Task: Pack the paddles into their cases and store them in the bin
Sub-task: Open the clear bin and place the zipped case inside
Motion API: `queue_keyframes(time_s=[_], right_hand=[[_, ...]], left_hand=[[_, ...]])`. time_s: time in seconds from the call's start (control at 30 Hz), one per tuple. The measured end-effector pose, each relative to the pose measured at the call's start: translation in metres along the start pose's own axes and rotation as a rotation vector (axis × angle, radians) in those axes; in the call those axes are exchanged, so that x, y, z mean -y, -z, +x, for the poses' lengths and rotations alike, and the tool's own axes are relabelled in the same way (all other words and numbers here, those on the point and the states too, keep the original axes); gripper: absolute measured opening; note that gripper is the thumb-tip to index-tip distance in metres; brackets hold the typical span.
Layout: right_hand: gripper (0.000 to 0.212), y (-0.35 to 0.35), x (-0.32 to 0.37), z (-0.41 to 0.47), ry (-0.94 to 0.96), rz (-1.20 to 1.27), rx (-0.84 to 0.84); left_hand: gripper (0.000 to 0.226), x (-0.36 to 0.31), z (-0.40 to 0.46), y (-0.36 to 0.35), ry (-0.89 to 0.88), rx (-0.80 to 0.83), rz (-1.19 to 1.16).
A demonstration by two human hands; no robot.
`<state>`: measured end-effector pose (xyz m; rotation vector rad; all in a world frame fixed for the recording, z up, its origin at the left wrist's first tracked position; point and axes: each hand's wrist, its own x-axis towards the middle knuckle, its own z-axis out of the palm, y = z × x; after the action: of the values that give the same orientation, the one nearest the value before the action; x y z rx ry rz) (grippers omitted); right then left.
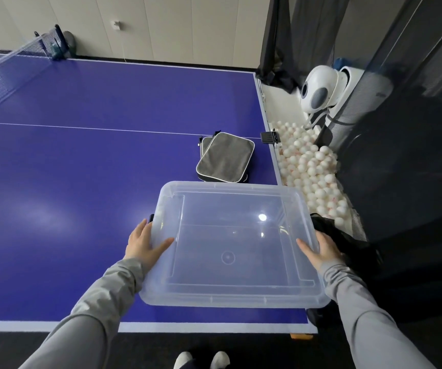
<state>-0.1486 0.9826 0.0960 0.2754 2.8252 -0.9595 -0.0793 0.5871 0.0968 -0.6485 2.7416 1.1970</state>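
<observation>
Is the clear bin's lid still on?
Yes, the lid covers the bin, with the left hand and right hand gripping its sides.

Clear glossy plastic bin (230,296), matt grey cloth cases (225,158), smooth satin blue table (81,161)

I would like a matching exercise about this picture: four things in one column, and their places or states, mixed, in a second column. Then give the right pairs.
Things:
1. clear plastic bin
2. grey paddle cases
3. white balls
4. net

Places or states:
A. heaped in a tray beside the table's right edge
B. held at both sides by the left hand and right hand
C. stretched across the far left of the table
D. stacked on the table beyond the bin

Pairs: 1-B, 2-D, 3-A, 4-C
</observation>
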Motion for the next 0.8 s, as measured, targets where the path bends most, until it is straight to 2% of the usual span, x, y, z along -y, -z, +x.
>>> queue_keyframes(time_s=[0.13, 0.33, 0.57, 0.7, 0.8], right_hand=[[0.066, -0.002, 0.005, 0.000, -0.032, -0.007, 0.034], [0.055, 0.004, 0.013, -0.004, 0.016, 0.013, -0.001], [0.064, 0.025, 0.041, 0.014, 0.040, 0.063, -0.088], [0.070, 0.034, 0.067, 0.030, -0.022, 0.134, -0.080], [0.074, 0.037, 0.090, 0.042, 0.024, 0.114, -0.082]], left_hand=[[0.081, -0.012, -0.003, -0.001, -0.021, 0.020, -0.030], [0.073, -0.019, -0.009, 0.008, -0.030, 0.028, -0.060], [0.075, -0.048, 0.005, 0.035, -0.056, -0.046, -0.122], [0.078, -0.064, 0.017, 0.052, 0.054, -0.047, -0.251], [0.072, -0.067, 0.026, 0.067, 0.112, -0.110, -0.283]])
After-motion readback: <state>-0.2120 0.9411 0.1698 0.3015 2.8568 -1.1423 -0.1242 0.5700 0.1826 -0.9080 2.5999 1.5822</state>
